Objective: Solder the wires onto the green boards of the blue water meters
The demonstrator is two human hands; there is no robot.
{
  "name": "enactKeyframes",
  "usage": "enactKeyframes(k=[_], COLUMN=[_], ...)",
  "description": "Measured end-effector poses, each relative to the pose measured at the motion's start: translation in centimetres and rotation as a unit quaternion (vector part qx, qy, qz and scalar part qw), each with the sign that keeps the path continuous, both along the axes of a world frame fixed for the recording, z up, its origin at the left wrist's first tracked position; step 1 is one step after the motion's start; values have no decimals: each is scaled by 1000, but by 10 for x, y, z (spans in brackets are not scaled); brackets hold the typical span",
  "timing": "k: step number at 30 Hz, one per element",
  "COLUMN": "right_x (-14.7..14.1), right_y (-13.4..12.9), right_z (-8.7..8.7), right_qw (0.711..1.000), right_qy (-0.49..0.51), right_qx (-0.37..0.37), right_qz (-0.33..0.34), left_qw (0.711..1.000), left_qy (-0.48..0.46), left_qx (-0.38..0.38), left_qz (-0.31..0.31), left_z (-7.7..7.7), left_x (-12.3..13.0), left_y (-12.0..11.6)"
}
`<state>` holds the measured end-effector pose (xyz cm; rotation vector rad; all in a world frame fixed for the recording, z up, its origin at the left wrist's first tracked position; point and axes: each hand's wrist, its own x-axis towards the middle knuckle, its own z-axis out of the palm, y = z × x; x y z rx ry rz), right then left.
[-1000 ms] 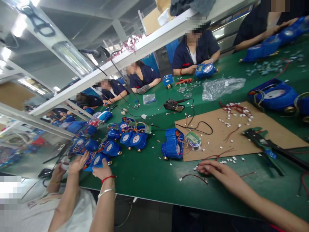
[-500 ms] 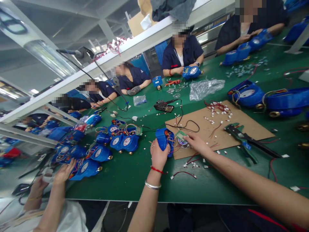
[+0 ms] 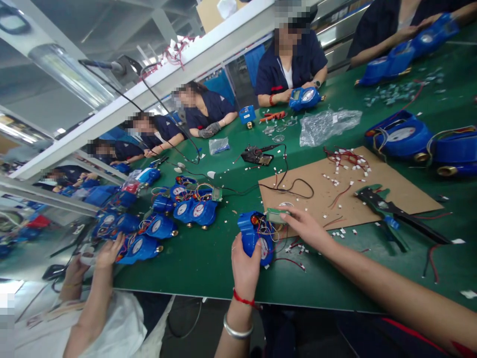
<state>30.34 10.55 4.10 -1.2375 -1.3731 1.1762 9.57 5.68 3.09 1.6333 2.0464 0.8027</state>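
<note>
My left hand (image 3: 246, 261) is wrapped round the near side of a blue meter housing (image 3: 247, 229), its fingers partly hidden behind the blue shell. A white dial and thin coloured wires show inside the housing. Just to the right, my right hand (image 3: 300, 223) pinches a small green circuit board with a display (image 3: 276, 215), joined to the housing by the wires. Beneath the board lies part of a brown cardboard sheet (image 3: 395, 199). Small white connectors and short red-black wires (image 3: 294, 263) are scattered beside the housing.
Several blue meters (image 3: 196, 211) stand to the left, near another person's hands (image 3: 108, 251). On the cardboard rest a green-and-black crimping tool (image 3: 387, 206) and a wire pile (image 3: 348, 159). A black device (image 3: 257, 155) with a cable lies behind. Several people sit across the green table (image 3: 194, 271).
The held housing has tilted and come slightly nearer, with its dial now showing. The board has moved a little left and down, still in my right hand. The camera view has shifted.
</note>
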Motion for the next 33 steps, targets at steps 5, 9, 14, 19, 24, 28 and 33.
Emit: enactKeyframes(k=[5, 9, 14, 19, 24, 28, 33], right_x=[1, 2, 2, 1, 0, -1, 1], right_y=[-25, -35, -37, -39, -39, -39, -38], right_z=[-9, -27, -39, -40, -45, -50, -52], right_qw=[961, 924, 905, 906, 908, 902, 894], right_qy=[189, 277, 330, 323, 318, 333, 352], right_qx=[-174, -234, -248, -254, -256, -262, -262], right_qz=[100, 124, 106, 103, 92, 87, 91], left_qw=[999, 997, 995, 993, 992, 993, 993], left_qy=[-26, -33, -63, -75, -82, -73, -59], left_qx=[-22, -25, -45, -51, -40, -50, -61], left_qz=[43, 63, 65, 79, 83, 83, 87], left_z=[2, 1, 5, 4, 1, 1, 4], left_x=[-7, -8, -9, -11, -11, -11, -9], left_y=[-28, -32, -26, -26, -27, -27, -26])
